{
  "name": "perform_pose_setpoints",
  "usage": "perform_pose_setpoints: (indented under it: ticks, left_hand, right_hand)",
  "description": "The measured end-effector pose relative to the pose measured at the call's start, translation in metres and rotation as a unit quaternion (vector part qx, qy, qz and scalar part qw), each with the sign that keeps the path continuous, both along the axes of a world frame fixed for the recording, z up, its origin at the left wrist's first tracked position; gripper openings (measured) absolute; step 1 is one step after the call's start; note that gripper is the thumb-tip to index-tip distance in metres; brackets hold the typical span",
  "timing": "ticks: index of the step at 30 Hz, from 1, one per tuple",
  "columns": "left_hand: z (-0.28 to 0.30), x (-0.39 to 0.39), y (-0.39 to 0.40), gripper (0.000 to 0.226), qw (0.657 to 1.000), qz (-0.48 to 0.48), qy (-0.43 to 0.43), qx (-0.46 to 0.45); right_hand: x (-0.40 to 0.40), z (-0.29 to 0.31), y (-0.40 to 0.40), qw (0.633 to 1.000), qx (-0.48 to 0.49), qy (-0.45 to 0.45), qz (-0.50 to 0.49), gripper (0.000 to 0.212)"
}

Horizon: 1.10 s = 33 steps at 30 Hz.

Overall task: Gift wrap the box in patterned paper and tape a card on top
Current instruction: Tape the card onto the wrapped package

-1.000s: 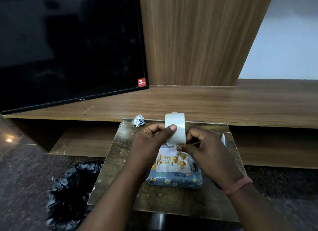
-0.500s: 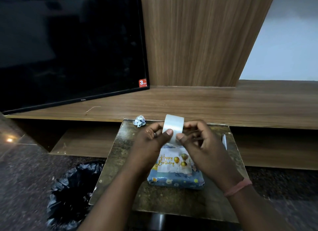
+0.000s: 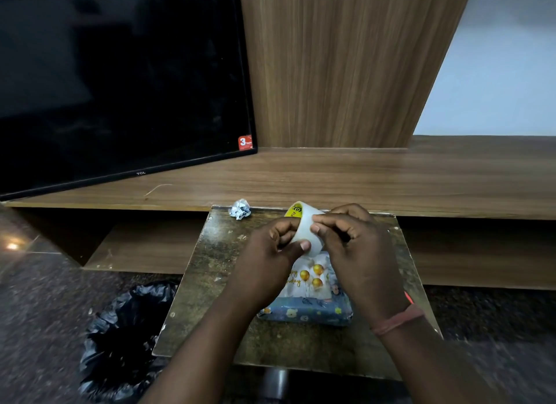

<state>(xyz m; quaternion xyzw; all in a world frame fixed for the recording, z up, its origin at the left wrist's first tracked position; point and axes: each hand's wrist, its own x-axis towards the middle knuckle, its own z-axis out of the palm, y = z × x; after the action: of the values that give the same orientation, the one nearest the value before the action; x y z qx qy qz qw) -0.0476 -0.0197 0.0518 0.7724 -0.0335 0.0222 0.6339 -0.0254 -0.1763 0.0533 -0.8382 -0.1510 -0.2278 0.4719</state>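
You hold the roll of tape (image 3: 304, 232) up between both hands, above the far end of the wrapped box (image 3: 307, 312). Your left hand (image 3: 264, 259) grips the roll's left side, thumb pressed against its near face; your right hand (image 3: 358, 253) pinches at its outer surface with curled fingers. The box lies on the small desk (image 3: 210, 298), the birthday card (image 3: 310, 278) on top of it. A crumpled paper scrap (image 3: 239, 208) sits at the desk's far left corner, a black-lined bin (image 3: 120, 340) on the floor left.
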Motion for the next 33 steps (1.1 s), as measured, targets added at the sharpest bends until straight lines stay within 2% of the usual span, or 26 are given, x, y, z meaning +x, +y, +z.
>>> perform_pose_setpoints:
  ticks: [3,12,17,20,26,28,30,33]
  left_hand:
    - [-0.001,-0.001,0.000,0.027,1.000,0.004,-0.003,0.020]
    - [0.001,-0.002,-0.002,0.024,0.999,0.021,-0.014,0.043]
    - [0.001,-0.004,-0.003,0.022,0.998,0.042,-0.008,0.050]
    - [0.001,-0.002,-0.001,0.021,0.994,0.055,-0.030,0.087]
    - [-0.006,0.001,0.000,0.018,0.967,0.070,-0.085,0.230]
    - [-0.004,0.002,-0.001,0.016,0.962,0.086,-0.100,0.240]
    - [-0.001,0.001,-0.002,0.029,0.964,0.092,-0.105,0.228]
    - [0.000,0.002,-0.001,0.035,0.968,0.082,-0.099,0.215]
  right_hand:
    - [-0.001,0.000,-0.001,1.000,0.010,-0.008,-0.004,0.005]
    - [0.001,-0.002,0.001,0.996,-0.080,-0.047,-0.016,0.009]
    - [0.001,-0.004,0.002,0.992,-0.121,-0.018,-0.001,0.010]
    - [0.000,-0.003,0.003,0.995,-0.100,0.011,0.017,0.011]
    - [-0.003,0.005,-0.001,0.997,-0.041,0.054,0.029,0.019]
    - [-0.005,0.009,-0.002,0.998,-0.029,0.049,0.036,0.019]
    - [-0.007,0.011,-0.001,0.998,-0.017,0.043,0.037,0.015]
    - [-0.008,0.011,0.000,0.998,0.005,0.050,0.032,0.012]
